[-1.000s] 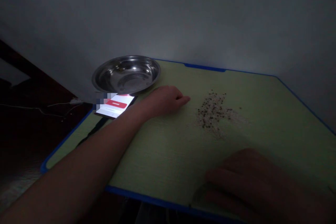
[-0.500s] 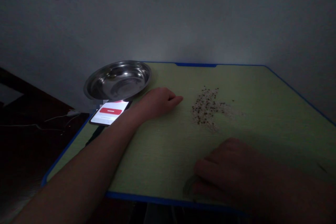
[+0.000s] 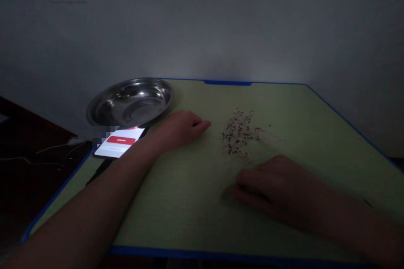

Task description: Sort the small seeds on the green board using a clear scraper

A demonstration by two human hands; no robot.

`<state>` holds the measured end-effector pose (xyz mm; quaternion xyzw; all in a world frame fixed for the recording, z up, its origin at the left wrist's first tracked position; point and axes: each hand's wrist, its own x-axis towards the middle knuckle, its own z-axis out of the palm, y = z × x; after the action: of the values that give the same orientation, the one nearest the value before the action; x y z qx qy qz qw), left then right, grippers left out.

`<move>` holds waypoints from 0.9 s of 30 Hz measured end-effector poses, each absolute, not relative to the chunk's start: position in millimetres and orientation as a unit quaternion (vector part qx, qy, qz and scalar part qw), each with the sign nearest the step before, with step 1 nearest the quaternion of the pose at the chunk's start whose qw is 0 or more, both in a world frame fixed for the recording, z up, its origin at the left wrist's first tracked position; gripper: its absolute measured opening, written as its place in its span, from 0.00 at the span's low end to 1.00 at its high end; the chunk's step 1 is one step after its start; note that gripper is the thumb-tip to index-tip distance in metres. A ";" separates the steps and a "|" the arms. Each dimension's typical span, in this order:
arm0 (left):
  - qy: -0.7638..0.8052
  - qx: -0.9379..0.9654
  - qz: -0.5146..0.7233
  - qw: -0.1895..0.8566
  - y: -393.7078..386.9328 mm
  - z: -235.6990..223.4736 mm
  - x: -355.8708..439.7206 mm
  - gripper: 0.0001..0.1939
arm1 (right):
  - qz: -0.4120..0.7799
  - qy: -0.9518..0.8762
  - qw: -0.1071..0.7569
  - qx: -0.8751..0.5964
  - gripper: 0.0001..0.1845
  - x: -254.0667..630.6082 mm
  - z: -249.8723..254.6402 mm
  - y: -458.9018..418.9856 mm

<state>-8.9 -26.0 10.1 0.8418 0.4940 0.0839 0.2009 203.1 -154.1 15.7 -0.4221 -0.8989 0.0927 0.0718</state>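
Left hand point(image 3: 183, 129) is loosely curled on the green tabletop point(image 3: 189, 193), thumb side toward the grains, with the forearm running in from the lower left past the lit phone point(image 3: 121, 141). Can't tell if there's anything in its fingers. Right hand point(image 3: 271, 180) is half closed, knuckles up, reaching in from the lower right (pretty dark over there, so can't tell what it's holding, if anything). The scattered pale and dark grains point(image 3: 238, 132) lie between the two, just beyond the right hand. Steel bowl point(image 3: 132, 103) sits behind the phone, near the wall.
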 end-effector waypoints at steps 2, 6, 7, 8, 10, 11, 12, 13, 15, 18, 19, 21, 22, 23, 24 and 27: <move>0.498 0.839 0.082 0.206 -26.1 10.6 -9.2 0.27 | 0.077 -0.887 0.053 -0.453 0.14 212.2 13.7 -143.1; 0.504 0.835 0.065 0.210 -26.2 11.6 -9.6 0.27 | 0.061 -0.855 0.036 -0.513 0.16 235.0 16.4 -124.4; 0.504 0.835 0.062 0.210 -26.1 11.7 -9.6 0.27 | 0.058 -0.847 0.034 -0.527 0.16 240.6 17.1 -120.8; 0.503 0.836 0.062 0.209 -25.9 11.7 -9.6 0.27 | 0.057 -0.840 0.033 -0.539 0.17 245.5 17.6 -117.4; 0.501 0.837 0.069 0.209 -25.6 11.9 -9.4 0.26 | 0.057 -0.829 0.032 -0.556 0.17 252.0 17.5 -111.6; 0.499 0.838 0.073 0.209 -25.5 12.1 -9.2 0.26 | 0.058 -0.824 0.033 -0.563 0.17 253.2 17.1 -109.1; 0.499 0.838 0.076 0.210 -25.6 12.3 -9.0 0.26 | 0.058 -0.820 0.034 -0.569 0.17 252.9 16.7 -106.8; 0.498 0.837 0.078 0.211 -25.7 12.7 -8.7 0.26 | 0.058 -0.817 0.035 -0.573 0.17 251.1 16.4 -105.0; 0.498 0.836 0.080 0.215 -26.2 13.6 -8.3 0.27 | 0.058 -0.815 0.041 -0.576 0.17 244.4 16.3 -103.0; 0.499 0.837 0.077 0.212 -26.7 14.3 -8.2 0.27 | 0.049 -0.827 0.051 -0.557 0.15 232.7 17.4 -105.3; 0.499 0.837 0.076 0.209 -26.6 14.2 -8.4 0.27 | 0.052 -0.836 0.054 -0.543 0.14 229.9 18.0 -107.4; 0.497 0.840 0.074 0.206 -26.4 13.9 -8.6 0.27 | 0.067 -0.852 0.061 -0.515 0.13 227.3 19.4 -112.4; 0.495 0.841 0.075 0.206 -26.3 13.8 -8.7 0.27 | 0.075 -0.856 0.066 -0.508 0.12 227.5 20.1 -115.0; 0.493 0.841 0.077 0.208 -26.3 13.7 -8.7 0.27 | 0.080 -0.856 0.071 -0.506 0.12 228.4 20.7 -117.3; 0.493 0.841 0.079 0.210 -26.4 13.8 -8.5 0.26 | 0.080 -0.853 0.075 -0.510 0.12 229.8 21.3 -119.1; 0.498 0.837 0.080 0.213 -26.8 14.2 -7.4 0.26 | 0.075 -0.847 0.087 -0.520 0.13 234.2 21.7 -121.3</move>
<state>-7.4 -26.8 14.2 0.8370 0.4977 0.0803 0.2127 234.2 -121.3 21.7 -0.5199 -0.8465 0.0746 0.0870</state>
